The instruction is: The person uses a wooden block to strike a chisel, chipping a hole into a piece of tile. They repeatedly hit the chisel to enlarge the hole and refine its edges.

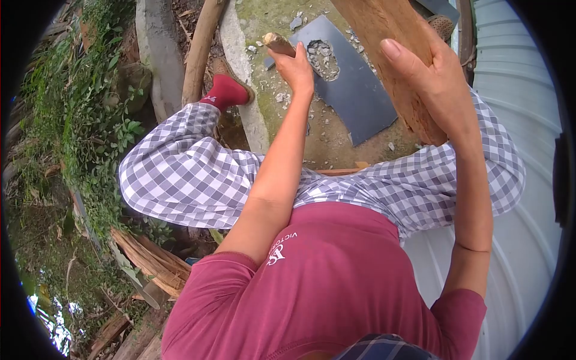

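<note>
My left hand (pixel 295 71) is closed around a short wooden stick (pixel 279 44), whose pale, rough end points up and left. Just right of it lies a dark grey flat sheet (pixel 354 90) with jagged edges and a ragged hole, where broken grey bits (pixel 324 61) show. My right hand (pixel 444 90) is against a thick, rough brown piece of wood (pixel 390 66), its thumb stretched across the near face. The wood hides the other fingers, which seem to wrap round its far side. The wood's lower end is by my right thigh.
The sheet lies on a mossy concrete slab (pixel 264 18) strewn with chips. At the left stand a wooden pole (pixel 201 48), a grey stone edge (pixel 159 60) and green plants (pixel 90 120). Split logs (pixel 150 258) lie at lower left. Ribbed pale metal sheeting (pixel 516 72) runs along the right.
</note>
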A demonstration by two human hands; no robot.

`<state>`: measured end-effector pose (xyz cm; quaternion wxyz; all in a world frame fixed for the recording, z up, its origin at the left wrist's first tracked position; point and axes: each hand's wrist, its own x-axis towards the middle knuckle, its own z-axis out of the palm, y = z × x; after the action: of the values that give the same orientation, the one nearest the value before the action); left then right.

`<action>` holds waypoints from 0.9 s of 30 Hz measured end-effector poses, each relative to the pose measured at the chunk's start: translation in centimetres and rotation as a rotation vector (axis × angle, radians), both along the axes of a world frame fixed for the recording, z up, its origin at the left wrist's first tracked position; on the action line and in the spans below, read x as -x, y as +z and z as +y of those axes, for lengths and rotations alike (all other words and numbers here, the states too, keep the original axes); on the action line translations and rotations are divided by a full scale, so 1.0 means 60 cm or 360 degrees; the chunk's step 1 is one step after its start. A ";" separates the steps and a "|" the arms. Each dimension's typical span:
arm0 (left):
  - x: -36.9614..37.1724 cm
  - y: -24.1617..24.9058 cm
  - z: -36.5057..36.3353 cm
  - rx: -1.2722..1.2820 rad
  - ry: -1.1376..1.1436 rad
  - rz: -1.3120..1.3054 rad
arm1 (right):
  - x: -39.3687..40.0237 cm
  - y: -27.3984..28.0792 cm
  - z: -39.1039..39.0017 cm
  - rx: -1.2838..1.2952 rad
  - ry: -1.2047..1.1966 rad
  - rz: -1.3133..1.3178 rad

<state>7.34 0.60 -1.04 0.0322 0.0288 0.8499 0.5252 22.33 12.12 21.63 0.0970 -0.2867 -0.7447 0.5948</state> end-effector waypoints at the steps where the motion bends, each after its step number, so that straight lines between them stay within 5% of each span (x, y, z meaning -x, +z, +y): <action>1: 0.000 -0.001 0.001 -0.0024 -0.0036 0.0007 | 0.016 0.013 -0.001 -0.0009 0.0001 -0.0002; 4: 0.000 -0.013 0.002 -0.0066 -0.0079 0.0038 | 0.060 0.010 0.002 -0.0438 0.0283 0.0244; 6: -0.005 -0.012 0.003 -0.0074 -0.0083 0.0064 | 0.071 -0.042 -0.015 -0.0719 0.0547 -0.0475; 10: -0.002 -0.022 0.024 -0.0423 -0.0097 0.0180 | 0.074 -0.103 0.004 -0.0731 0.0688 -0.0679; 13: -0.005 0.000 0.006 -0.0054 -0.0114 -0.0033 | 0.057 -0.052 -0.015 -0.0515 0.0334 -0.0430; 17: 0.034 0.026 0.007 -0.0126 -0.0159 0.0044 | 0.028 -0.032 0.003 -0.0203 0.0132 -0.0323; 27: 0.023 0.009 -0.009 0.0088 -0.0151 -0.0012 | -0.026 -0.118 0.018 -0.0004 -0.0202 -0.0289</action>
<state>5.95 0.03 -0.52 0.0610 0.0661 0.8617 0.4995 23.89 13.22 14.54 0.0669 -0.3859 -0.7315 0.5581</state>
